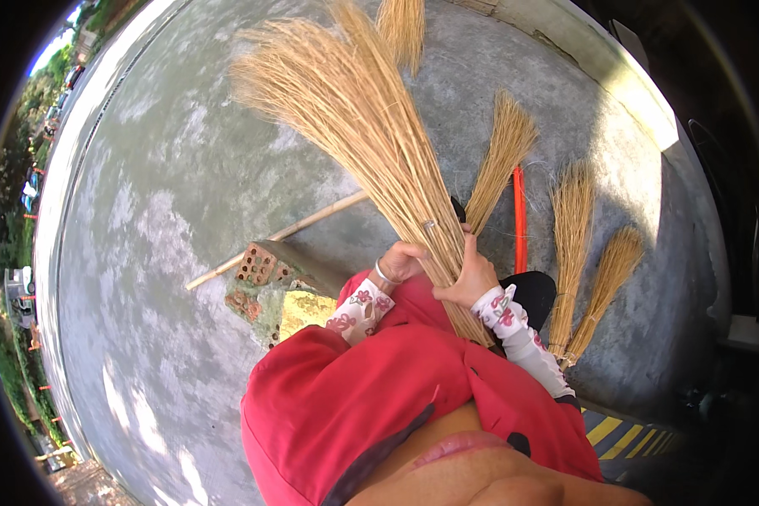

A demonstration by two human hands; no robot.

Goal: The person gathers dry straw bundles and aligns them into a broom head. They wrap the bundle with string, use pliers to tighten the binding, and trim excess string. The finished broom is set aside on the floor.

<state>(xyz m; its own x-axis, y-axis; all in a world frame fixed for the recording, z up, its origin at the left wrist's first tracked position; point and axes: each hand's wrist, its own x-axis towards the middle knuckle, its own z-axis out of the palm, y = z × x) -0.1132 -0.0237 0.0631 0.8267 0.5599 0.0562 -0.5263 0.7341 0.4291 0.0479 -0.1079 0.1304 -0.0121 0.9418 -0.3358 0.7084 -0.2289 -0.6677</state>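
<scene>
A large straw broom [379,143] lies slantwise across my front, its bristles fanned out toward the far left and its narrow end against my lap. My left hand [403,261] grips the left side of its narrow part, just below a small binding [430,226]. On the other side my right hand [471,278] is closed around the straw, thumb across the front. The fingertips behind the bundle are partly hidden. Beyond my right hand a smaller straw bundle [504,156] lies on the floor, its lower end hidden.
Two more straw bundles [572,244] [605,291] lie at my right, and another [403,32] at the far edge. An orange-red tube [519,219] lies nearby. At left are a wooden pole [282,238] and hollow bricks [260,266]. A low ledge [599,51] bounds the concrete floor.
</scene>
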